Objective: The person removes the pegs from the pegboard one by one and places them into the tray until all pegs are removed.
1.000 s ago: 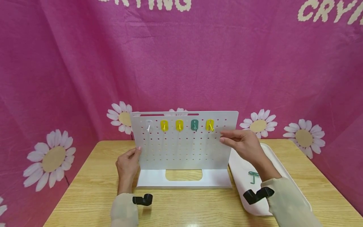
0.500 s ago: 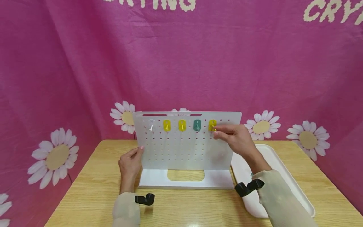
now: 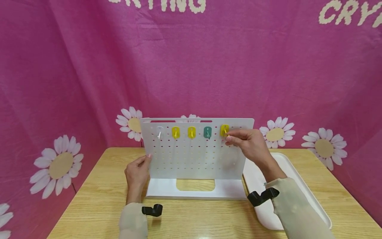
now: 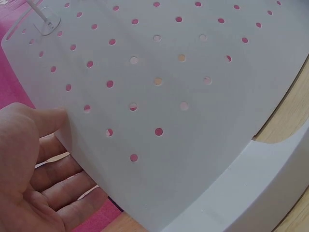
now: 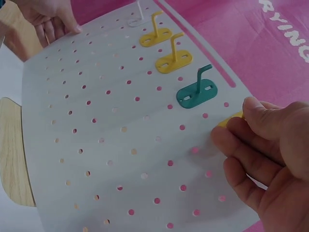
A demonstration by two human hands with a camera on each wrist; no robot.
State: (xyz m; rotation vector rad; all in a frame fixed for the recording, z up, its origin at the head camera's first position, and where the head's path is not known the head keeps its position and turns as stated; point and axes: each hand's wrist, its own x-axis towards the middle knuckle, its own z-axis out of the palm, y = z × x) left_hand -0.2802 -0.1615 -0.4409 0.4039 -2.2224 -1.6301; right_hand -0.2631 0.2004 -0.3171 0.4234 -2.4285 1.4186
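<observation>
A white pegboard (image 3: 191,156) stands upright on the table. My left hand (image 3: 137,173) grips its left edge, thumb on the front face and fingers behind, as the left wrist view shows. With thumb and fingers my right hand (image 3: 252,146) pinches the prong of the rightmost yellow hook (image 3: 224,128), whose plate is at the board's upper right. In the right wrist view most of that hook is hidden by the fingers. Left of it in the same row are a green hook (image 3: 207,132), two yellow hooks (image 5: 174,59) and a clear-backed white hook (image 3: 159,132).
To the board's right lies a white tray (image 3: 301,189), partly covered by my right forearm; only a sliver of something green shows in it. The board's base (image 3: 161,188) has a cut-out. A pink flowered cloth (image 3: 191,66) hangs behind the wooden table (image 3: 191,219).
My right hand has come left from the board's right side to the rightmost yellow hook. That hook has since shifted slightly up and right. My left hand keeps its hold on the edge.
</observation>
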